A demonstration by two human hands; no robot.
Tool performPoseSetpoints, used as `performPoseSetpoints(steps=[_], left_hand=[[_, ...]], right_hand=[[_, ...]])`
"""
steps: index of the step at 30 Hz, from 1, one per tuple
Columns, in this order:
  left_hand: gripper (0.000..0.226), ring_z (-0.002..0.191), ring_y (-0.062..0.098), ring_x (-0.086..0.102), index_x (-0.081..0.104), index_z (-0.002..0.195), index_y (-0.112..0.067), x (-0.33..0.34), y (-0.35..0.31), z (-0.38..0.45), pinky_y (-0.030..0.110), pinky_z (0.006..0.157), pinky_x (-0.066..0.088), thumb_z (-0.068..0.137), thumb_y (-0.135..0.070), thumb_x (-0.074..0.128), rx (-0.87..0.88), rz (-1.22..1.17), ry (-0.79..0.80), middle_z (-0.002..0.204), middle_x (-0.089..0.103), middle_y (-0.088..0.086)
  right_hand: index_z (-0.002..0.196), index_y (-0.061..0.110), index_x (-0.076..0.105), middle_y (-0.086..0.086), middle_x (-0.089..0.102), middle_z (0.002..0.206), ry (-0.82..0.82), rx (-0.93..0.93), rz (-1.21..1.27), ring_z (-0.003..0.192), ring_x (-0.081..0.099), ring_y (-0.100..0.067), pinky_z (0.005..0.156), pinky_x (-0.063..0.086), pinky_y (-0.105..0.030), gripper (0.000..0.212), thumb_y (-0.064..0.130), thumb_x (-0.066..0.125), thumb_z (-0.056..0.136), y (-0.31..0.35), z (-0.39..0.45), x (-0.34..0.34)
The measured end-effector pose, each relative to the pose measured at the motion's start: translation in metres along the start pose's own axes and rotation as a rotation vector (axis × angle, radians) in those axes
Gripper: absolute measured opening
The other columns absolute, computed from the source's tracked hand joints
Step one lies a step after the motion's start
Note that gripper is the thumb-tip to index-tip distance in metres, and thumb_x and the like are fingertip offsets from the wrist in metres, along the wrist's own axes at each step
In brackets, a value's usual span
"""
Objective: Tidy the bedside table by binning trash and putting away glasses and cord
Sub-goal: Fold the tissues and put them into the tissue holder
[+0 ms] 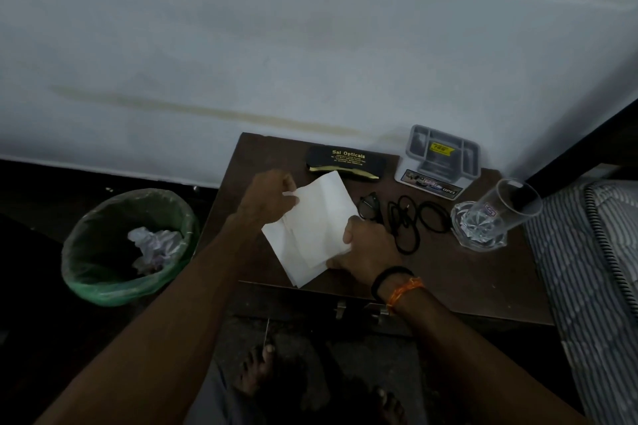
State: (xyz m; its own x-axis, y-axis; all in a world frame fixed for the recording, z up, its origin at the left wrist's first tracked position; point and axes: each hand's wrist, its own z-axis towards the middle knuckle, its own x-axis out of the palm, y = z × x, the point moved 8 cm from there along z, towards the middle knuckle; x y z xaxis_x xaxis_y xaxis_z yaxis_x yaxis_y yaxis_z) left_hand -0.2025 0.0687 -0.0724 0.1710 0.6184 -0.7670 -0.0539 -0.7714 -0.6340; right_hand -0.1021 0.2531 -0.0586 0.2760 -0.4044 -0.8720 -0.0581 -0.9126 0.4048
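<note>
Feet: my bare feet [257, 374] stand on the floor in front of the table [459, 272], nearest of all in the head view.
Step in hand: I judge I am gathering the white paper [312, 229] as trash for the bin [129, 247].
Doing it well: crumple the sheet into one tight wad before lifting, so no corner drags the glasses [368, 207] or the black cord [409, 222] just beside it; then swing left and let go only once over the bin's mouth, where other crumpled trash lies.
Left hand: my left hand [271, 197] reaches from the left, fingers curled, pinching the paper's far left edge.
Right hand: my right hand [367, 248], banded at the wrist, curls round the sheet's near right edge, knuckles up.
Paper: flat on the table between my hands, one corner over the front edge.
Waiting: the glasses case [347, 162] lies at the back by the wall; the glasses and cord are not yet put away.
Risk: the drinking glass [497, 216] stands right of the cord.
</note>
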Motion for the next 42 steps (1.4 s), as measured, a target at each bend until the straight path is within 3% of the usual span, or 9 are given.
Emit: performPoseSetpoints(steps=[11, 14, 19, 24, 28, 31, 35, 38, 42], left_hand=[[0.026, 0.076, 0.015, 0.056, 0.07, 0.094, -0.002, -0.008, 0.01, -0.008, 0.022, 0.057, 0.039, 0.084, -0.027, 0.074, -0.101, 0.017, 0.13, 0.087, 0.064, 0.007], [0.03, 0.076, 0.014, 0.057, 0.071, 0.094, -0.006, -0.01, 0.016, -0.009, 0.025, 0.06, 0.042, 0.087, -0.034, 0.07, -0.098, 0.035, 0.129, 0.088, 0.065, 0.005], [0.054, 0.056, 0.016, 0.057, 0.059, 0.057, -0.008, -0.034, 0.024, -0.011, 0.027, 0.06, 0.044, 0.093, -0.049, 0.055, -0.141, -0.069, -0.059, 0.056, 0.059, 0.003], [0.06, 0.084, 0.025, 0.068, 0.065, 0.101, -0.008, -0.033, 0.045, -0.024, 0.036, 0.07, 0.059, 0.089, -0.065, 0.051, -0.49, -0.52, 0.043, 0.097, 0.069, 0.014], [0.069, 0.083, 0.024, 0.065, 0.064, 0.107, -0.004, -0.022, 0.04, -0.03, 0.031, 0.064, 0.053, 0.087, -0.068, 0.05, -0.48, -0.414, 0.191, 0.1, 0.067, 0.014], [0.076, 0.086, 0.026, 0.066, 0.063, 0.107, -0.004, -0.015, 0.038, -0.03, 0.033, 0.069, 0.055, 0.085, -0.074, 0.044, -0.494, -0.462, 0.238, 0.099, 0.068, 0.016], [0.053, 0.087, 0.024, 0.068, 0.069, 0.1, -0.002, -0.014, 0.023, -0.023, 0.038, 0.077, 0.059, 0.087, -0.053, 0.063, -0.307, -0.336, 0.226, 0.097, 0.07, 0.011], [0.028, 0.088, 0.026, 0.07, 0.071, 0.099, -0.004, -0.016, 0.018, -0.019, 0.042, 0.081, 0.059, 0.08, -0.024, 0.079, -0.181, -0.201, 0.185, 0.095, 0.072, 0.011], [0.029, 0.079, 0.009, 0.065, 0.072, 0.103, -0.01, -0.016, 0.001, -0.017, 0.032, 0.082, 0.056, 0.076, -0.002, 0.077, -0.032, -0.169, 0.142, 0.088, 0.071, 0.0]], right_hand=[[0.117, 0.023, 0.052, -0.001, 0.048, 0.121, -0.013, -0.25, -0.182, 0.106, 0.056, -0.024, 0.085, 0.052, -0.035, 0.046, 0.033, 0.074, 0.078, 0.024, 0.006, 0.006], [0.117, 0.026, 0.061, 0.001, 0.052, 0.119, -0.062, -0.371, -0.215, 0.103, 0.058, -0.023, 0.083, 0.054, -0.036, 0.029, 0.027, 0.061, 0.088, 0.035, 0.004, 0.008], [0.099, 0.015, 0.068, -0.002, 0.069, 0.094, -0.288, -0.345, 0.009, 0.088, 0.064, -0.021, 0.073, 0.045, -0.026, 0.014, 0.017, 0.057, 0.091, 0.028, 0.005, -0.018], [0.085, 0.015, 0.076, 0.006, 0.075, 0.093, -0.274, -0.251, 0.319, 0.087, 0.066, -0.005, 0.084, 0.052, -0.022, 0.016, 0.01, 0.062, 0.085, 0.024, 0.0, -0.032], [0.07, 0.012, 0.077, 0.008, 0.071, 0.063, -0.197, -0.109, 0.397, 0.063, 0.065, -0.002, 0.067, 0.054, -0.026, 0.027, 0.033, 0.068, 0.086, 0.012, -0.004, -0.019], [0.073, 0.016, 0.076, 0.009, 0.072, 0.076, -0.139, -0.009, 0.469, 0.076, 0.066, -0.007, 0.069, 0.05, -0.022, 0.009, 0.021, 0.081, 0.077, 0.002, -0.006, -0.001], [0.089, 0.02, 0.065, 0.003, 0.061, 0.097, -0.121, 0.225, 0.709, 0.095, 0.061, -0.02, 0.079, 0.057, -0.041, 0.041, 0.011, 0.088, 0.057, -0.012, -0.008, 0.031], [0.102, 0.03, 0.051, -0.002, 0.052, 0.11, -0.186, 0.325, 0.848, 0.101, 0.058, -0.028, 0.081, 0.057, -0.051, 0.07, 0.025, 0.086, 0.042, -0.019, -0.013, 0.044], [0.104, 0.039, 0.038, -0.002, 0.047, 0.116, -0.213, 0.344, 0.918, 0.108, 0.056, -0.03, 0.081, 0.057, -0.052, 0.084, 0.043, 0.079, 0.031, -0.02, -0.014, 0.048]])
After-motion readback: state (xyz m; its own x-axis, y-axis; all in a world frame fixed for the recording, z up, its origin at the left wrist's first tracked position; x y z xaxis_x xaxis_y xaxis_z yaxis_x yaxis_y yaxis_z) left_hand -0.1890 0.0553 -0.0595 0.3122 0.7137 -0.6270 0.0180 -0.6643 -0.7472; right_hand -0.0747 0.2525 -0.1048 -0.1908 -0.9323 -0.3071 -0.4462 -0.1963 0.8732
